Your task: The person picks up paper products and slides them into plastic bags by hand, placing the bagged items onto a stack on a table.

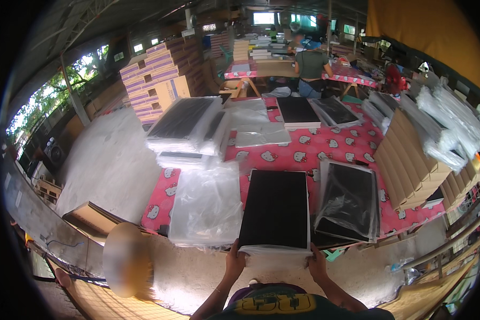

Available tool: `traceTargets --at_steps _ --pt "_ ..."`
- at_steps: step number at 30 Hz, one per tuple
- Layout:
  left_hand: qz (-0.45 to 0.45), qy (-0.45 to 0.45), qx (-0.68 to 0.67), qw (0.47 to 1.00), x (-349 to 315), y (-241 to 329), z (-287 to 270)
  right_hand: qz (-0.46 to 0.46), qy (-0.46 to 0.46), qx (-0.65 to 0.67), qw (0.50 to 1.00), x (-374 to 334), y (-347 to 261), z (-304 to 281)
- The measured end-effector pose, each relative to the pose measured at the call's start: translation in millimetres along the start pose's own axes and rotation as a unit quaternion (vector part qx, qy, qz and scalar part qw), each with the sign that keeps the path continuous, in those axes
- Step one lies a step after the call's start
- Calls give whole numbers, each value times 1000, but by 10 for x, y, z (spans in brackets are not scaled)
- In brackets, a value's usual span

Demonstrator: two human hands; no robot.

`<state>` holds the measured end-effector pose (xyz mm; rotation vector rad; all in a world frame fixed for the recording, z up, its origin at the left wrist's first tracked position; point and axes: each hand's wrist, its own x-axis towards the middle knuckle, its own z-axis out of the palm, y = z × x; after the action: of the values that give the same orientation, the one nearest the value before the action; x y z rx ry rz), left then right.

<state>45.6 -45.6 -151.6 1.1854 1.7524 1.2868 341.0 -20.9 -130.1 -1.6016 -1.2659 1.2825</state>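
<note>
- Fingers of the left hand (234, 261) curl over the near left corner of the black stack (276, 210); fingers of the right hand (317, 262) clamp its near right corner. Both hands grip the stack.
- Black stack: a pile of flat black sheets on a white base layer, lying at the near edge of the pink table (325, 146), between the clear bags (205, 205) on its left and a bagged black pack (349, 200) on its right.
- Done, judging by the layout: bagged packs (184, 125) are piled at the far left of the table, and the pack on the right is already in plastic.
- Left: the held stack shows no plastic cover, so bagging appears pending. An uncovered black pile (297, 111) lies farther back.
- Cardboard pieces (410, 160) stand on edge at the right side.
</note>
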Motion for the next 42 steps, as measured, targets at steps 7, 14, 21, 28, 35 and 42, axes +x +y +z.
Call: traceTargets --at_steps 7,14,21,28,35,42 --pt "23 -6 -14 1000 -43 196 -57 -54 71 3 996 14 81 -4" --pt "-6 -69 -110 992 -62 16 -110 -71 127 96 985 86 193 -79" --pt "-80 -173 -347 918 34 839 -413 -87 -69 166 980 105 -216 -592" --pt "37 -293 -584 756 22 1504 -894 -199 -293 517 779 -289 -1521 -767" --pt "39 -132 -681 719 331 1682 -583 -138 -188 573 786 159 -1678 -437" --pt "-25 -102 -640 761 596 1163 -406 -61 -203 589 779 591 -1174 -195"
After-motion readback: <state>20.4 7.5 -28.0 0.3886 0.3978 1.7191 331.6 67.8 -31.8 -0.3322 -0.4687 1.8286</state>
